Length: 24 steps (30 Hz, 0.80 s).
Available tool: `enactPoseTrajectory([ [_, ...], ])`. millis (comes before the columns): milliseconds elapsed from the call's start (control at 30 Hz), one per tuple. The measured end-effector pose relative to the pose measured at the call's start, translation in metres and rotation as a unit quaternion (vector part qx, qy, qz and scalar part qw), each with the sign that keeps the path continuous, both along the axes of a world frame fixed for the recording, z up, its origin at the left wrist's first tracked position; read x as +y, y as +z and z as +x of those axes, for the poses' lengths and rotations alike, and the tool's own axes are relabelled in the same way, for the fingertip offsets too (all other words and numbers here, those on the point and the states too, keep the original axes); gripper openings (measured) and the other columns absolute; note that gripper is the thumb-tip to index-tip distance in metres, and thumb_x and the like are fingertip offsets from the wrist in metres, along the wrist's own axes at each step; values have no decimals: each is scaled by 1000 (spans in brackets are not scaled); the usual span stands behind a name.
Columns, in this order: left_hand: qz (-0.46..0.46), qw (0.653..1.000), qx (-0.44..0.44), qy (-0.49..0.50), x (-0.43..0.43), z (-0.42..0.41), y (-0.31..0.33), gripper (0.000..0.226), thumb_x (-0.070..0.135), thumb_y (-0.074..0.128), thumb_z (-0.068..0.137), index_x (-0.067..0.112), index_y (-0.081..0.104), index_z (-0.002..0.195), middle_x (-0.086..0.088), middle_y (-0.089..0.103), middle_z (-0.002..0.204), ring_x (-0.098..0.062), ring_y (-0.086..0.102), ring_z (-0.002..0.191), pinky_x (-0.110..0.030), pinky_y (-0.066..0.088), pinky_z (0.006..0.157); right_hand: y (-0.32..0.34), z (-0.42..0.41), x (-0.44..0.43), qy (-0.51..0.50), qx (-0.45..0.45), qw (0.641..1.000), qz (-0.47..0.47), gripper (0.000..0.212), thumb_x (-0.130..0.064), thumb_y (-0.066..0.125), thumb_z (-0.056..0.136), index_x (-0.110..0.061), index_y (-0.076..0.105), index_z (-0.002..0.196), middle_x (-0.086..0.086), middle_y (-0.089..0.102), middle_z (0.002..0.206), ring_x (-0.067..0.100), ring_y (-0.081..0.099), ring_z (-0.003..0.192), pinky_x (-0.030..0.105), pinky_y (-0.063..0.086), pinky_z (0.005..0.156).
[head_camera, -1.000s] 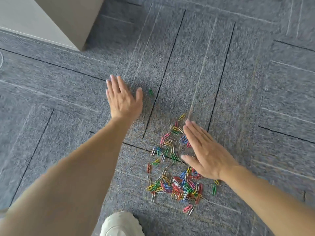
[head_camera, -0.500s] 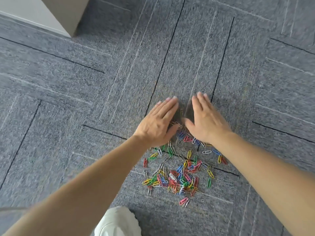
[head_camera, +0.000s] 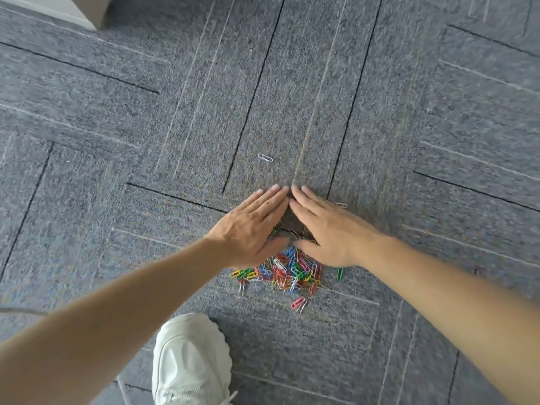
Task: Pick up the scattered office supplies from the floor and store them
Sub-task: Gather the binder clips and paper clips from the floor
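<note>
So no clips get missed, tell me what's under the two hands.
The left hand and right hand lie flat over the far edge of the paper clip pile. A few clips show in the shadowed gap between them; whatever the palms cover is hidden.

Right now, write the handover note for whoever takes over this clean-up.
Both open: left hand and right hand, fingers straight, flat on the carpet, fingertips nearly touching in a wedge over the far side of the paper clip pile.
Strays: white clip beyond the fingertips, second white clip by the right hand's outer edge, green clip right of the pile, pink clip nearer the shoe.
Done: most clips lie in one heap.
Left: gather strays, lift everything, store it; no container in view.
</note>
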<state>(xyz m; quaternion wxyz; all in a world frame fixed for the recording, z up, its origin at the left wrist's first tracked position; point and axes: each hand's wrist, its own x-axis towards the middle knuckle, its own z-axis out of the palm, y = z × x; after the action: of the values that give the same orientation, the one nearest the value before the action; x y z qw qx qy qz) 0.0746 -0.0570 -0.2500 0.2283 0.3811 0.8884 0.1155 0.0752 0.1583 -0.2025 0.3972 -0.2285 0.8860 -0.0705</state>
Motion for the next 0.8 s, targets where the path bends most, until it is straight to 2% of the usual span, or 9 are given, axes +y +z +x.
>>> enactPoseTrajectory([
  [100,14,995,21,94,-7,-11,2,74,56,19,101,8,8,157,-9,2,165,-22,-1,153,-45,9,124,-5,15,28,-61,72,996,-6,81,-59,27,99,-17,-14,156,1,-27,161,14,-23,148,36,-6,123],
  [200,-47,981,18,186,-9,-41,5,78,59,18,99,10,0,157,-8,-7,165,-19,-9,152,-38,-3,123,-14,20,47,-142,99,984,29,86,-61,27,97,-14,-12,157,5,-24,162,18,-21,150,37,-3,124],
  [300,-83,979,9,184,6,-54,8,81,63,18,98,11,-4,156,-7,-14,164,-18,-14,151,-35,-7,122,-18,35,45,-151,89,984,41,91,-65,25,96,-12,-20,154,6,-32,159,20,-26,148,37,-6,123],
  [400,-82,989,9,125,24,-37,14,84,64,16,97,8,-6,156,-8,-17,163,-18,-15,150,-35,-4,123,-11,54,33,-94,63,994,12,89,-63,25,97,-13,-27,150,5,-36,157,18,-31,145,36,-10,122],
  [500,-27,994,-11,105,28,-10,16,77,58,24,100,7,13,156,-6,5,165,-19,6,152,-39,14,124,-8,61,26,-86,29,993,-78,81,-51,35,101,-19,-16,154,-2,-26,161,10,-26,147,34,-4,124],
  [567,57,989,-40,129,23,3,20,65,50,33,101,8,36,150,-7,32,159,-20,33,145,-44,37,115,-11,58,25,-147,59,978,-137,73,-46,38,102,-22,-3,158,-7,-15,164,6,-18,149,36,3,124],
  [633,119,984,-29,129,16,18,19,55,44,40,101,8,48,142,-8,47,149,-22,45,137,-48,46,106,-18,49,29,-223,98,960,-137,71,-44,40,102,-20,4,159,-5,-8,166,9,-12,151,36,3,122],
  [700,112,981,-2,159,10,29,15,63,48,40,98,10,39,148,-10,37,155,-24,29,146,-51,31,117,-26,41,31,-230,100,964,-83,77,-47,39,102,-16,-3,159,1,-13,165,15,-16,150,35,-3,121],
  [800,-24,974,-35,225,3,36,9,88,68,23,92,15,-1,158,-5,-13,164,-20,-15,151,-43,-3,123,-31,41,21,-114,98,988,-32,85,-54,33,99,-13,-17,155,6,-26,161,19,-26,148,40,-9,123],
])
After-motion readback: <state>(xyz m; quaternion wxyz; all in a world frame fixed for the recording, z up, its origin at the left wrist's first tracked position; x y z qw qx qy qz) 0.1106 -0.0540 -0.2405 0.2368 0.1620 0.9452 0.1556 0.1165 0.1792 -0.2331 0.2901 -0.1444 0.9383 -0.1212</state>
